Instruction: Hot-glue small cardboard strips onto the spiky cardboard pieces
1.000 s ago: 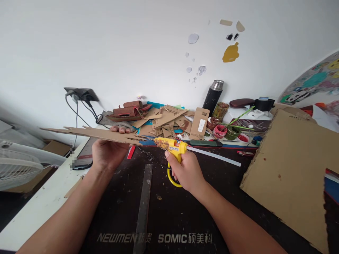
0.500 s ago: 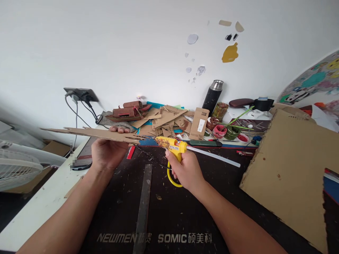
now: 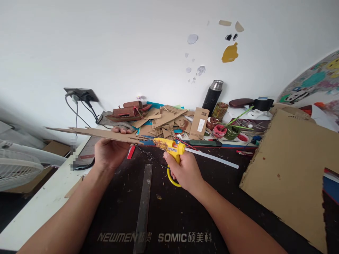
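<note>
Two hands were at work above the desk (image 3: 29, 215), both full. The left hand (image 3: 112, 155) was bent around a cardboard strip (image 3: 103, 133), thumb hidden beneath, fingertips curled over the far edge; the strip ran out to both sides of that hand, its ends ragged, raised clear of the mat (image 3: 113, 208). The right hand (image 3: 186, 171) was closed around the grip of a glue gun (image 3: 169, 146), thumb along the near side. The gun's nozzle pointed left, at the strip's right end; whether they touched could not be told. A glue stick (image 3: 214, 158) jutted from the gun's back, above and to the right of the right hand.

Below and between the hands, a ruler (image 3: 143, 208) lay on the mat. Beyond the left hand sat a boat (image 3: 128, 112), with scraps (image 3: 165, 121) heaped to its right. Past the right hand lay a cutter (image 3: 205, 143), and farther off stood a flask (image 3: 212, 98). Well to the right of the right hand was a cardboard sheet (image 3: 286, 176). A phone (image 3: 84, 155) lay just left of the left hand.
</note>
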Demonstrator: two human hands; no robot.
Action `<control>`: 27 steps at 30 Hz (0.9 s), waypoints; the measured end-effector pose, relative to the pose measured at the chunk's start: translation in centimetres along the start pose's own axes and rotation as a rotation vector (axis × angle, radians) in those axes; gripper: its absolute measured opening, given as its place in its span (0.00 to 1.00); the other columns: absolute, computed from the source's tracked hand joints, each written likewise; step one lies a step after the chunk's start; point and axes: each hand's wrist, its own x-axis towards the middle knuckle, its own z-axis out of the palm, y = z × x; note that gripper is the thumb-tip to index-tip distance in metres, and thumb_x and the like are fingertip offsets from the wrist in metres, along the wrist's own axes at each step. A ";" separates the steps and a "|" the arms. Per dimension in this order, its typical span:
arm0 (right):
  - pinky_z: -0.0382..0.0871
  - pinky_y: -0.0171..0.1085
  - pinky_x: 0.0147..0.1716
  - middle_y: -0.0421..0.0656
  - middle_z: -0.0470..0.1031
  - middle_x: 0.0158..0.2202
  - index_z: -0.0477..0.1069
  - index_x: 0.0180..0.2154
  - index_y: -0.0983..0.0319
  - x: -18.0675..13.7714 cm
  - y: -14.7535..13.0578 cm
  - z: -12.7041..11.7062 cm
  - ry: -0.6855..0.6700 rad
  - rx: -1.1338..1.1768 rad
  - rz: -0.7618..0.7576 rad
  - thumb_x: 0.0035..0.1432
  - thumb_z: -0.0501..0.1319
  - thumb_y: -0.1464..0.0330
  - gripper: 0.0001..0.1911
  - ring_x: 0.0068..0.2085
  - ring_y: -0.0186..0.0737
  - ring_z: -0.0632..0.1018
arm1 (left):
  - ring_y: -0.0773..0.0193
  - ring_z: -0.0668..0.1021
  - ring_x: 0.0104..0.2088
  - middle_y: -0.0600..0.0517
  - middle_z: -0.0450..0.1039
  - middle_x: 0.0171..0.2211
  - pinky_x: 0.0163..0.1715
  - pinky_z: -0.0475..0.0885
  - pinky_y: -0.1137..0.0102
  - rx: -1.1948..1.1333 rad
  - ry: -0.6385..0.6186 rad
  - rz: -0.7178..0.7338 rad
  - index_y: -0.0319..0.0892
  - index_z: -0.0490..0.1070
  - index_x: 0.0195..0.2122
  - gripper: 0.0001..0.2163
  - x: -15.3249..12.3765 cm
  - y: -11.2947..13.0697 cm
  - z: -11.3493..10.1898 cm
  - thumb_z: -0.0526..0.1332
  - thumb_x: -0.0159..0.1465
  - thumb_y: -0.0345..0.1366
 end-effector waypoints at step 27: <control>0.59 0.36 0.21 0.36 0.65 0.16 0.62 0.25 0.56 0.1 0.3 0.1 -0.004 -0.011 -0.004 0.71 0.59 0.49 0.25 0.18 0.36 0.69 | 0.61 0.82 0.37 0.53 0.78 0.29 0.45 0.82 0.67 0.006 0.012 0.003 0.39 0.75 0.30 0.11 0.3 0.3 -0.3 0.70 0.45 0.27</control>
